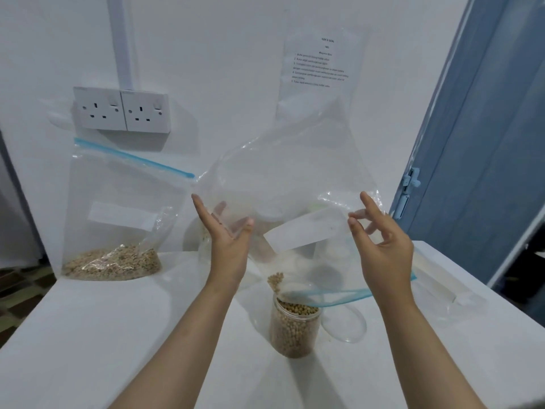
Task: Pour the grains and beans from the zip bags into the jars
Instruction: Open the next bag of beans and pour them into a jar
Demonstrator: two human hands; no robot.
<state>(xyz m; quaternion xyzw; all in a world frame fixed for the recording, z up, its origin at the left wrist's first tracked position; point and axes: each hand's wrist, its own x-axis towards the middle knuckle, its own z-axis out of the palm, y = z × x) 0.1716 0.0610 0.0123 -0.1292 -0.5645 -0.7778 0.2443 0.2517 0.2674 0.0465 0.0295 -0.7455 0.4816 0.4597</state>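
Two bare forearms came up from the bottom edge, no sleeves on either. The left hand [228, 231] wore no ring, watch or glove; the right hand [383, 240] was just as bare, with short, unpainted fingernails.

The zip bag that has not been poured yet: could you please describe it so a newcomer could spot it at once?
Look below the double wall socket, at the back left of the white table. There the standing zip bag leans by the wall, blue strip on top, grain heaped at its bottom. Unlike the upturned bag, no hand holds it.
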